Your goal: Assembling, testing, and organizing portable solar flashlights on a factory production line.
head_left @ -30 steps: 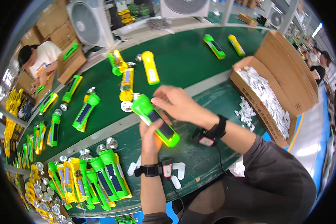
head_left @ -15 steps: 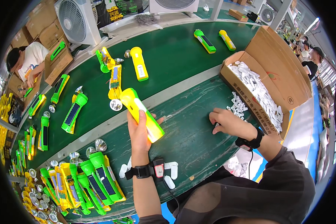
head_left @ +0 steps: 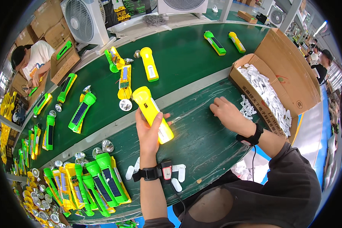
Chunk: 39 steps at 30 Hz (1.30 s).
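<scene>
My left hand [head_left: 148, 131] is closed around a yellow flashlight body [head_left: 151, 110], held tilted with its wide head toward the belt. A small dark slot shows on the side facing up, and a pale panel is lower down. To the right, my right hand [head_left: 227, 114] hovers over the green bench with its fingers curled in. Whatever is between those fingertips is hidden. Beside that hand lies a small pile of white plastic parts [head_left: 247, 108]. Several white oval pieces [head_left: 176, 184] rest on the bench near my left wrist.
An open cardboard box [head_left: 250, 108] of white parts stands at right. Green and yellow flashlights [head_left: 109, 178] crowd the lower left, next to loose reflectors [head_left: 38, 197]. More flashlights, including a yellow one [head_left: 149, 64], lie along the green belt [head_left: 178, 60]. A co-worker [head_left: 36, 62] sits far left.
My right hand has drawn up and slightly away from the bench, its fingers more hidden. The flashlight body has turned a little in my left hand, and the whole view has shifted slightly.
</scene>
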Each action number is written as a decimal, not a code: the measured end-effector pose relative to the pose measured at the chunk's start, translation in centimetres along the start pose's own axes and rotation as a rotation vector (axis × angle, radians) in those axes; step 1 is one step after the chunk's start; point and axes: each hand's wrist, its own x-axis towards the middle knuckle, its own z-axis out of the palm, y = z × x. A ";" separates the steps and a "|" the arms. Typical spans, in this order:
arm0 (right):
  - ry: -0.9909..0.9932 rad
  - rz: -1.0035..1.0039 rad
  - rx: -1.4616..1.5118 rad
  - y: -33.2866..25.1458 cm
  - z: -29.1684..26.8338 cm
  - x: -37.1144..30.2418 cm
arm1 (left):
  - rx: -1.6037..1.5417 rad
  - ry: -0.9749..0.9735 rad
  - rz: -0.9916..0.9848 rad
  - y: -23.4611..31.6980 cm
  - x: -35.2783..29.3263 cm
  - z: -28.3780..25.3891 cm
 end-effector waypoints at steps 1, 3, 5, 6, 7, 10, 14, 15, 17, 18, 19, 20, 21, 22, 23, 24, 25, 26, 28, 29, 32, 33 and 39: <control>-0.026 -0.003 0.004 0.1 0.3 0.0 | -0.007 0.004 0.003 0.1 0.0 0.0; -0.060 -0.015 -0.001 0.3 0.0 0.1 | 0.002 0.008 0.006 0.2 -0.1 -0.1; -0.155 -0.012 0.052 0.5 -0.8 0.1 | 0.007 0.019 0.000 0.3 -0.1 -0.2; -0.159 -0.021 0.045 0.5 -1.1 0.3 | 0.027 0.022 -0.006 0.4 -0.1 -0.3; -0.238 -0.010 0.032 0.6 -1.3 0.5 | 0.018 0.030 -0.001 0.4 -0.1 -0.4; -0.286 -0.019 0.068 0.4 -1.5 1.3 | 0.009 0.029 -0.004 0.3 0.0 -0.4; -0.135 -0.013 0.343 0.4 -2.1 3.4 | -0.016 0.037 0.001 0.5 -0.1 -0.4; -0.139 -0.016 0.342 0.1 -2.5 4.3 | -0.024 0.039 -0.003 0.3 0.0 -0.4; -0.087 0.094 0.649 -1.1 -3.2 6.2 | -0.033 0.044 -0.005 0.1 0.0 -0.5; -0.087 0.094 0.644 -1.4 -3.2 7.1 | -0.026 0.031 0.005 0.1 0.1 -0.4; -0.067 0.130 0.859 -1.8 -2.9 8.0 | -0.016 0.020 0.015 0.1 0.2 -0.4; -0.046 0.167 1.074 -2.4 -2.6 8.8 | -0.016 0.020 0.016 0.0 0.3 -0.4; -0.051 0.164 1.078 -3.5 -2.3 9.7 | -0.024 0.024 0.004 -0.2 0.4 -0.7; -0.072 0.242 1.222 -4.9 -2.4 10.6 | -0.030 0.027 -0.005 -0.2 0.4 -0.9; -0.095 0.321 1.366 -6.2 -2.4 11.4 | -0.027 0.031 -0.002 -0.4 0.4 -1.2; -0.096 0.315 1.367 -7.2 -1.8 12.0 | 0.021 0.042 0.047 -0.6 0.4 -1.4; -0.052 0.291 1.412 -7.9 -0.8 12.5 | 0.070 0.051 0.094 -0.7 0.5 -1.4; -0.009 0.265 1.457 -8.8 -0.2 12.9 | 0.072 0.051 0.098 -0.7 0.5 -1.4; 0.007 0.333 1.496 -10.0 0.6 13.3 | 0.119 0.028 0.208 -1.1 0.6 -1.0; 0.038 0.341 1.550 -10.1 1.3 13.4 | 0.107 0.014 0.222 -1.3 0.7 -0.8; 0.070 0.353 1.617 -11.1 2.7 13.7 | 0.146 0.029 0.261 -1.2 0.6 -0.9; 0.109 0.407 1.622 -11.5 2.9 13.7 | 0.181 0.032 0.262 -1.1 0.5 -0.9; 0.224 0.515 1.520 -13.2 3.3 13.6 | 0.274 0.064 0.291 -1.3 0.5 -1.7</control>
